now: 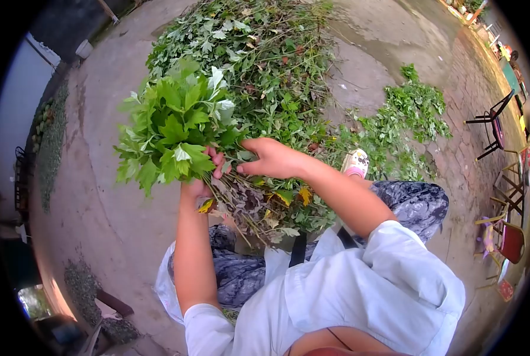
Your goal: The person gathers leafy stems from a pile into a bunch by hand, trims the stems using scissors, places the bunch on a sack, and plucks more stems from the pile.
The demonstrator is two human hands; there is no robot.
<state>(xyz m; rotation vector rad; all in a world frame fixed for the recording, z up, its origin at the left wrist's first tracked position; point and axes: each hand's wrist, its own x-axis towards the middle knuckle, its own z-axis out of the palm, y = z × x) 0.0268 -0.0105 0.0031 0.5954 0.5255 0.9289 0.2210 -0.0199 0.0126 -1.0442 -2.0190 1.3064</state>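
Note:
A bunch of leafy green stems point(173, 133) is gripped in my left hand point(200, 187), its broad leaves fanned out to the upper left. Several leaves show pale undersides. Brown stems with withered and yellow leaves point(241, 202) hang below the grip. My right hand point(271, 157) is at the right side of the bunch, thumb and forefinger closed around a bit of greenery there; its other fingertips are hidden. Just beyond both hands lies a large heap of cut leafy stems point(277, 71), partly green and partly brown.
A smaller scatter of green stems point(413, 113) lies on the concrete ground point(99, 178) to the right, near my shoe point(356, 161). Chairs point(497, 126) stand along the right edge. Dark grey-green matter point(54, 148) is spread along the left side, near a white bucket point(84, 48).

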